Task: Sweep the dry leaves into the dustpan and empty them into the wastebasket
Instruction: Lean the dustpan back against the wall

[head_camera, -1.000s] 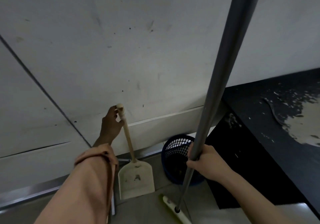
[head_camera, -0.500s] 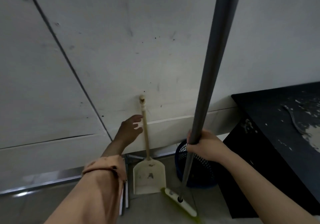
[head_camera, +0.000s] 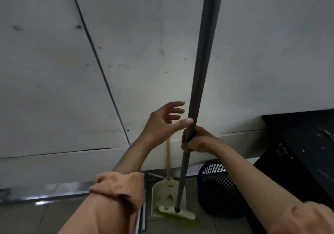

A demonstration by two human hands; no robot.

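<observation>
Right hand (head_camera: 196,139) wraps its fingers round the grey broom handle (head_camera: 202,67), gripping at about mid-shaft; the handle runs from 12 o'clock at the top edge down to the broom head (head_camera: 178,213) at 6 o'clock on the floor. Broom head is cream with yellow-green bristles (blurred), lying across the lower lip of the dustpan (head_camera: 169,197).

Left hand (head_camera: 163,123) is spread wide, fingers straight and apart, holding nothing; its thumb tip touches or nearly touches the broom handle just above the right hand, cannot tell which. It sits at 9 o'clock of the handle.

Dustpan is cream, standing upright with its long pale stick leaning on the wall (head_camera: 126,53), directly below the left hand. Its upper stick is hidden behind that hand.

Wastebasket (head_camera: 215,181), dark blue mesh, stands on the floor at 3 o'clock of the dustpan, just beside it, against the wall base. No leaves plainly visible (too dark inside the basket).

Black cabinet (head_camera: 298,143) with white flecks at 3 to 4 o'clock, touching or just beside the wastebasket. Rolled orange sleeve (head_camera: 117,185) on the left forearm.
</observation>
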